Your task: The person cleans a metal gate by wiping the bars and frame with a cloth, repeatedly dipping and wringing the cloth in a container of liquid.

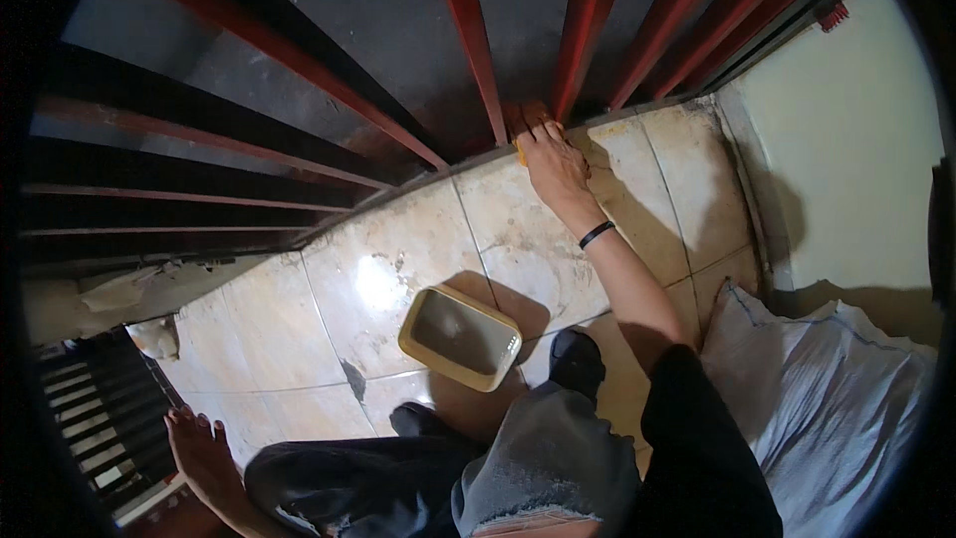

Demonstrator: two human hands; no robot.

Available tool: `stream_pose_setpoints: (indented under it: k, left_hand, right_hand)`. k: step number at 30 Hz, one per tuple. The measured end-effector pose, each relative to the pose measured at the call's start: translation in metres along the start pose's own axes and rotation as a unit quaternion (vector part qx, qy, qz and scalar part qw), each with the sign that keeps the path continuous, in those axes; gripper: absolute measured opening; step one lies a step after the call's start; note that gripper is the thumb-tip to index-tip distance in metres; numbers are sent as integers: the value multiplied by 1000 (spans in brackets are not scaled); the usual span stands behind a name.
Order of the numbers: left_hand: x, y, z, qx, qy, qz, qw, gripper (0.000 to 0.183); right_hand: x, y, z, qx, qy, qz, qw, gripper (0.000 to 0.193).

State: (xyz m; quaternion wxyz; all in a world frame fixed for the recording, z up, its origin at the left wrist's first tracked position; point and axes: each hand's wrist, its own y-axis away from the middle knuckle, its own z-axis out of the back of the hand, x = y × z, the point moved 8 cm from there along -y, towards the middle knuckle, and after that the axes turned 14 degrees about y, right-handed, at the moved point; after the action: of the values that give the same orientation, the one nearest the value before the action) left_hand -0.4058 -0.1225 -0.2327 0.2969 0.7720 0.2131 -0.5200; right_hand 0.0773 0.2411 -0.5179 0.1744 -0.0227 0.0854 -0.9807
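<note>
At the foot of the red metal bars [476, 40], my right hand [556, 164] presses down on an orange-yellow cloth [521, 150]. The fingers are curled over it and hide most of it, so its full shape does not show. My left hand [204, 450] is held out at the lower left beside my knee, fingers stretched and holding nothing. Between my feet and the bars stands a rectangular yellowish tub [453, 374] containing murky grey liquid.
Stained cream floor tiles [388, 229] run up to the bars' bottom rail. A white woven sack [817, 389] lies at the right, below a pale wall [846, 130]. At the far left are a small whitish animal or object [156, 339] and a dark slatted grille [95, 418].
</note>
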Motion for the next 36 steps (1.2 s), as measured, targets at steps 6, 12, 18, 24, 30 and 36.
stream_pose_setpoints:
  k: [6,12,18,24,30,36]
  left_hand:
    - [2,-1,8,-22,-4,13,1000,22]
    - [7,-11,-6,-3,-13,-12,1000,22]
    - [-3,-3,-11,-22,-24,-45,998,23]
    - [0,2,0,-33,-23,-25,999,24]
    - [1,-10,-17,12,4,2,1000,30]
    - [3,-9,-25,52,-3,-4,999,23]
  right_hand:
    - [-5,3,-14,3,-46,-36,998,33]
    - [10,18,-10,9,-53,-81,995,39]
    - [-1,-29,-22,247,-8,-43,968,39]
    - [6,12,-18,-57,-38,-52,996,27]
    - [-1,-1,-2,7,-88,50,995,33]
    - [-9,-26,-9,136,-12,14,991,32]
